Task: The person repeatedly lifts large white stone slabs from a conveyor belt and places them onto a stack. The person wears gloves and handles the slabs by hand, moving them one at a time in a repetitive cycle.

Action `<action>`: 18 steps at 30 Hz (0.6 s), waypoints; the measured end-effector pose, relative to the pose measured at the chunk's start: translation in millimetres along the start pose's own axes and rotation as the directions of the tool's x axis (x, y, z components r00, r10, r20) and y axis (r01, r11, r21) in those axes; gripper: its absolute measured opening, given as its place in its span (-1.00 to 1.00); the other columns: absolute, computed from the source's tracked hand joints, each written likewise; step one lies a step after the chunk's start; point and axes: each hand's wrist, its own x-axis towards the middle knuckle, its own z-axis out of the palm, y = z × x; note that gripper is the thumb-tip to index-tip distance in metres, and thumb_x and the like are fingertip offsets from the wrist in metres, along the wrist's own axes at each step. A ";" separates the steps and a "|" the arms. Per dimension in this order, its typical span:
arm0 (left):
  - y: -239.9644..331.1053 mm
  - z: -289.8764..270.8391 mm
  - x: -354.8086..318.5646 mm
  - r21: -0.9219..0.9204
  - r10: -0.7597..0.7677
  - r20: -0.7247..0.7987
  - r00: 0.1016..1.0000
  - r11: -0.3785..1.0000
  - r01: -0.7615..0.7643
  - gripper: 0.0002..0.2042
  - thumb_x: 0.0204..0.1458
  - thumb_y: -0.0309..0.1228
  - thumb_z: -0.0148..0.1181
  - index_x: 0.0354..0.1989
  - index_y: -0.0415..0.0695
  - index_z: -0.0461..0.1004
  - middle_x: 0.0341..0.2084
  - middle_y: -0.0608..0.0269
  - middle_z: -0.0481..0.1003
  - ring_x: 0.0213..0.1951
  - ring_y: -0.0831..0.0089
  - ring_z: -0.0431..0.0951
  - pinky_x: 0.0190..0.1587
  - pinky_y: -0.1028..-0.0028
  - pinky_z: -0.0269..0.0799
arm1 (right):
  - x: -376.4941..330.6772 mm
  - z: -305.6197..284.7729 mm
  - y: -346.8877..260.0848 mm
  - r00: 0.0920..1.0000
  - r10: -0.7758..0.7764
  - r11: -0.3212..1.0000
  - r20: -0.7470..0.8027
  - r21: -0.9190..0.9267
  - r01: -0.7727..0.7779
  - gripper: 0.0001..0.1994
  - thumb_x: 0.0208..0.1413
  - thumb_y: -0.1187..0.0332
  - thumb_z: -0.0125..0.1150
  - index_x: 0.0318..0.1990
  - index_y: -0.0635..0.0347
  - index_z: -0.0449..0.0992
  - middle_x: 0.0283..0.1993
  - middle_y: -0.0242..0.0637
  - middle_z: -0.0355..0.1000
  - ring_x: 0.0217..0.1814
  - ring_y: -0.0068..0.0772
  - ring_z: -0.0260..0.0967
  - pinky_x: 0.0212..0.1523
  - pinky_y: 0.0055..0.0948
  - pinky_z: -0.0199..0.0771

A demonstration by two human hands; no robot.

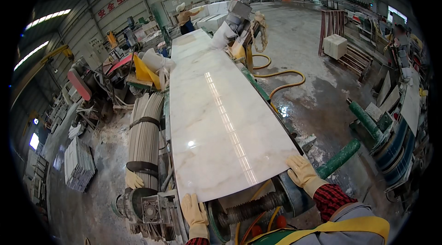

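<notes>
A long, polished white stone slab with faint tan veining lies lengthwise before me, on a conveyor with a threaded roller under its near end. My left hand, in a cream rubber glove, rests at the slab's near left corner with fingers stretched out. At the near right corner, my right hand wears a matching glove. Its fingers lie spread over the slab's edge, with the thumb apart. The palm sides of both hands are hidden.
A strapped bundle of long strips stands left of the slab, with a loose glove near a motor. Machinery overhangs the right side farther along. A green cylinder juts out at right. A person stands beyond.
</notes>
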 end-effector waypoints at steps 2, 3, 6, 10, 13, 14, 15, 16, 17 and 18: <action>-0.9 1.4 -1.6 -0.001 0.005 -0.006 1.000 1.000 -0.005 -0.49 0.24 -0.35 0.27 0.36 -0.21 0.44 0.38 -0.36 0.39 0.40 -0.36 0.31 0.48 -0.17 0.19 | -1.6 0.5 0.3 1.000 -0.002 1.000 -0.002 -0.005 0.002 -0.61 0.24 0.29 0.26 0.19 0.18 0.52 0.24 0.03 0.48 0.32 0.21 0.40 0.42 0.06 0.37; -1.5 1.5 -1.8 -0.002 0.006 -0.006 1.000 1.000 -0.006 -0.49 0.24 -0.35 0.27 0.36 -0.21 0.44 0.37 -0.36 0.39 0.40 -0.37 0.31 0.48 -0.17 0.19 | -1.9 0.3 0.4 1.000 -0.001 1.000 0.003 -0.004 0.001 -0.61 0.24 0.29 0.26 0.18 0.18 0.52 0.23 0.02 0.48 0.32 0.20 0.40 0.42 0.06 0.37; 3.5 -3.4 -0.2 -0.014 -0.002 0.006 1.000 1.000 0.002 -0.48 0.23 -0.35 0.27 0.36 -0.22 0.44 0.37 -0.36 0.40 0.39 -0.37 0.31 0.48 -0.17 0.19 | -0.9 -2.9 -0.8 1.000 0.007 1.000 0.023 0.010 -0.008 -0.62 0.24 0.29 0.26 0.18 0.18 0.52 0.23 0.01 0.49 0.31 0.19 0.40 0.42 0.05 0.38; 5.3 -6.0 -0.8 -0.020 -0.004 0.003 1.000 1.000 0.004 -0.48 0.23 -0.35 0.26 0.36 -0.22 0.44 0.37 -0.37 0.40 0.39 -0.38 0.32 0.49 -0.17 0.18 | -4.1 -2.2 0.9 0.996 0.044 0.998 0.081 0.044 -0.048 -0.58 0.25 0.27 0.27 0.23 0.22 0.51 0.32 0.08 0.46 0.40 0.26 0.36 0.48 0.08 0.32; 3.1 -4.4 -4.1 -0.039 -0.023 0.017 1.000 0.999 0.024 -0.45 0.23 -0.38 0.26 0.41 -0.17 0.43 0.40 -0.36 0.38 0.43 -0.38 0.29 0.53 -0.15 0.13 | -5.5 -3.5 -1.2 0.997 0.041 0.998 0.064 0.034 -0.043 -0.57 0.25 0.27 0.28 0.23 0.22 0.52 0.32 0.08 0.46 0.40 0.26 0.37 0.49 0.09 0.33; 2.7 -4.1 -5.0 -0.037 -0.022 0.017 1.000 0.999 0.023 -0.45 0.23 -0.38 0.25 0.42 -0.17 0.43 0.40 -0.36 0.38 0.43 -0.38 0.30 0.53 -0.15 0.13 | -5.3 -4.1 -2.4 0.999 0.026 0.999 0.037 0.022 -0.027 -0.59 0.25 0.28 0.27 0.21 0.20 0.52 0.29 0.06 0.47 0.37 0.23 0.38 0.46 0.07 0.35; 2.6 -4.1 -5.5 -0.035 -0.020 0.016 1.000 0.999 0.021 -0.45 0.23 -0.38 0.25 0.42 -0.17 0.43 0.40 -0.36 0.38 0.42 -0.38 0.30 0.53 -0.15 0.13 | -4.6 -4.8 -3.6 1.000 0.010 1.000 0.011 0.009 -0.010 -0.61 0.25 0.29 0.26 0.19 0.19 0.52 0.25 0.03 0.48 0.34 0.21 0.39 0.43 0.06 0.37; 2.7 -4.3 -5.5 -0.033 -0.018 0.015 1.000 0.999 0.019 -0.45 0.24 -0.38 0.25 0.42 -0.17 0.43 0.40 -0.36 0.38 0.42 -0.38 0.30 0.54 -0.15 0.12 | -4.1 -5.5 -4.6 1.000 -0.006 1.000 -0.016 -0.004 0.006 -0.63 0.24 0.30 0.25 0.17 0.18 0.52 0.22 0.00 0.48 0.31 0.18 0.40 0.40 0.04 0.38; 3.2 -4.9 -5.7 -0.031 -0.020 0.018 1.000 0.999 0.021 -0.46 0.25 -0.38 0.24 0.43 -0.17 0.43 0.40 -0.36 0.38 0.42 -0.38 0.31 0.54 -0.15 0.12 | -4.1 -6.5 -5.7 1.000 -0.004 1.000 -0.013 -0.009 0.004 -0.63 0.24 0.30 0.25 0.17 0.19 0.52 0.21 0.00 0.48 0.31 0.18 0.40 0.40 0.04 0.39; 3.8 -5.9 -5.9 -0.030 -0.022 0.022 1.000 0.999 0.023 -0.46 0.26 -0.38 0.23 0.43 -0.18 0.43 0.40 -0.36 0.38 0.42 -0.38 0.31 0.54 -0.15 0.12 | -4.4 -7.6 -6.7 1.000 -0.003 1.000 -0.010 -0.013 0.003 -0.63 0.24 0.30 0.25 0.16 0.19 0.52 0.21 0.00 0.48 0.31 0.18 0.40 0.39 0.04 0.39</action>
